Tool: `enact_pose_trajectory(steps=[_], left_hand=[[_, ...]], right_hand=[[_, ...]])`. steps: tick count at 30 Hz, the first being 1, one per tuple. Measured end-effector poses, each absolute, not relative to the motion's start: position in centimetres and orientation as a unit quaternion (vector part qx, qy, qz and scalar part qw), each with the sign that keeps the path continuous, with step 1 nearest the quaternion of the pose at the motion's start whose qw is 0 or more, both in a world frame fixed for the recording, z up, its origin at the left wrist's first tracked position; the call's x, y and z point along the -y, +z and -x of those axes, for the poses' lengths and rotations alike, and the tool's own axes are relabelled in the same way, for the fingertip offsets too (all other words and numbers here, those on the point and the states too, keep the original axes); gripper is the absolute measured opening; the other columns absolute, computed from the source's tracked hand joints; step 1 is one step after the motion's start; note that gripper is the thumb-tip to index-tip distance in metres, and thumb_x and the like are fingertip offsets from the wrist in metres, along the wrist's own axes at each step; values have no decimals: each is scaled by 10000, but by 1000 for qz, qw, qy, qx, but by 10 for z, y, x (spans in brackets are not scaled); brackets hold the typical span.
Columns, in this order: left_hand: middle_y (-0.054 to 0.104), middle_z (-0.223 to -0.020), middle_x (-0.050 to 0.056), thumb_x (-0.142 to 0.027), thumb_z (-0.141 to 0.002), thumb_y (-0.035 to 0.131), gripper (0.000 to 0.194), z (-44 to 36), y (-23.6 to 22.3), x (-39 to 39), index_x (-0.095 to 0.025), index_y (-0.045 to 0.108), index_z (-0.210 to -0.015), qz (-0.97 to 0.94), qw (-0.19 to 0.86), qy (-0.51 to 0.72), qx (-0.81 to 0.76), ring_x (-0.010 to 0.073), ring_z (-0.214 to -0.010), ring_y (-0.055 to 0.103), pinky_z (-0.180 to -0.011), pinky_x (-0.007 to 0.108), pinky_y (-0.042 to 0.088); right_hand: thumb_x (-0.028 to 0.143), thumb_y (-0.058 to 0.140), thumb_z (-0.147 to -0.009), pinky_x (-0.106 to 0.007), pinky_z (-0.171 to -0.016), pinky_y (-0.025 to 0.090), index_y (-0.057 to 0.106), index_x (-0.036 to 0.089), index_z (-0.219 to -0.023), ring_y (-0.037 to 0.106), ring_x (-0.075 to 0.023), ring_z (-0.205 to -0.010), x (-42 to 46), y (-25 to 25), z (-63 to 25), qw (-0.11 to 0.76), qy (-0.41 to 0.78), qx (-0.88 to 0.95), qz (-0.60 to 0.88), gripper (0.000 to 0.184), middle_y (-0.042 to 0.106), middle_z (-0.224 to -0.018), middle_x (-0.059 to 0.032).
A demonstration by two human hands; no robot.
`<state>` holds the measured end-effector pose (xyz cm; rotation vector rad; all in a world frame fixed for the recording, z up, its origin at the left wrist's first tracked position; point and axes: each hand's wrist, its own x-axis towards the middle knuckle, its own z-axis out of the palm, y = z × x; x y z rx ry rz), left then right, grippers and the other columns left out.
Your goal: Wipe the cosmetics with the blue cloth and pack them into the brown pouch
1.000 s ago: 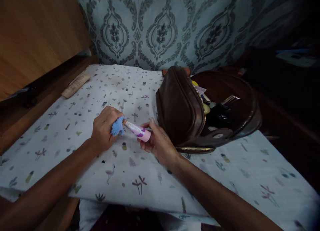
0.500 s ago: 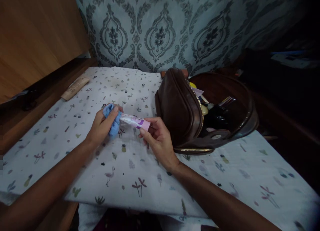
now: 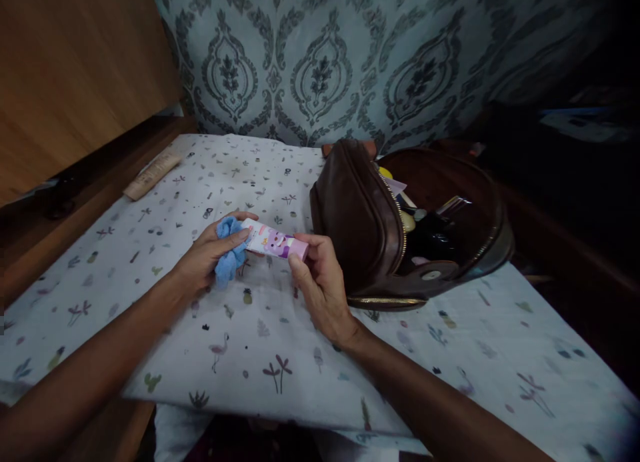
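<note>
A small white tube with purple cartoon print and a pink end (image 3: 274, 241) is held level above the patterned sheet, between my two hands. My left hand (image 3: 207, 252) is closed on a crumpled blue cloth (image 3: 229, 259), and its thumb and fingers also grip the tube's left end. Thumb and fingers of my right hand (image 3: 323, 282) pinch the pink right end. Just to the right of that hand stands a brown leather bag (image 3: 357, 215), unzipped, with several small items inside that are partly in shadow.
A beige tube (image 3: 153, 175) lies at the left edge of the white printed sheet (image 3: 280, 315). Wooden furniture (image 3: 75, 69) borders the left side. Behind is a patterned wall (image 3: 320, 62); dark objects fill the right.
The tube has turned so its cartoon print faces up, and shifted slightly right. My left hand with the blue cloth has moved a little right, its thumb now over the tube's end.
</note>
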<state>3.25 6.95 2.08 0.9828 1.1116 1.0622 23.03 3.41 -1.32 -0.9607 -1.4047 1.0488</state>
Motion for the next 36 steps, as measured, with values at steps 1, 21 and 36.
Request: enact_pose_trajectory(steps=[1, 21, 36], left_hand=[[572, -676, -42, -406, -704, 833, 474, -32, 20, -69, -237, 648, -1107, -446, 595, 468, -478, 81, -467, 482, -392, 202, 413], [601, -1077, 99, -236, -987, 441, 258, -57, 7, -43, -204, 502, -1235, -843, -96, 426, -315, 228, -1003, 567, -869, 371, 494], [619, -1037, 88, -300, -1009, 465, 198, -15, 7, -76, -189, 551, -1149, -738, -112, 463, -478, 216, -969, 608, -860, 366, 506]], right_hand=[[489, 591, -959, -283, -620, 454, 514, 246, -1118, 569, -160, -762, -35, -13, -230, 542, 449, 583, 407, 301, 606, -942, -23], [502, 615, -937, -238, -505, 410, 509, 235, -971, 504, -110, -582, -31, -17, -221, 510, 501, 594, 369, 289, 523, -734, 42], [364, 603, -937, -255, -629, 451, 547, 224, -1045, 563, -136, -718, -30, -22, -222, 492, 411, 652, 406, 185, 578, -838, 7]])
